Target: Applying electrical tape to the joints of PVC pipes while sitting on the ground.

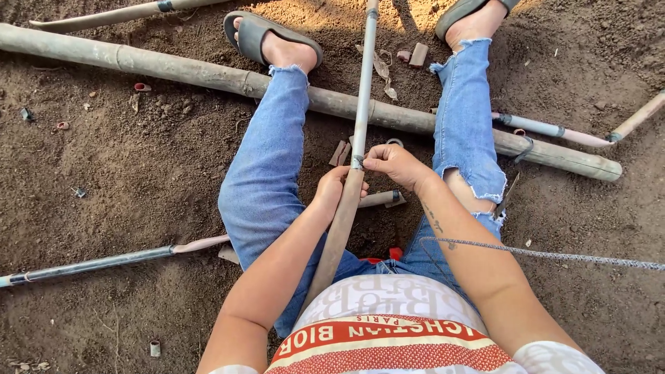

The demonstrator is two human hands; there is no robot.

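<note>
— Shirt (388,325) hem sits lowest; where's the stick?
— Stick (350,201) runs up between the knees. Left hand (331,190) wraps it from the left, fingers clamped on it.
— And the right hand (395,163)?
— Just right of it, fingertips pinched on the band (357,163) where the stick meets a grey pipe (365,83). Rope (554,255) trails farther right.

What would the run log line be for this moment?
left hand: grips long grey-brown hose | right hand: pinches metal clamp on hose | thick bamboo pole: across dirt under legs
</note>
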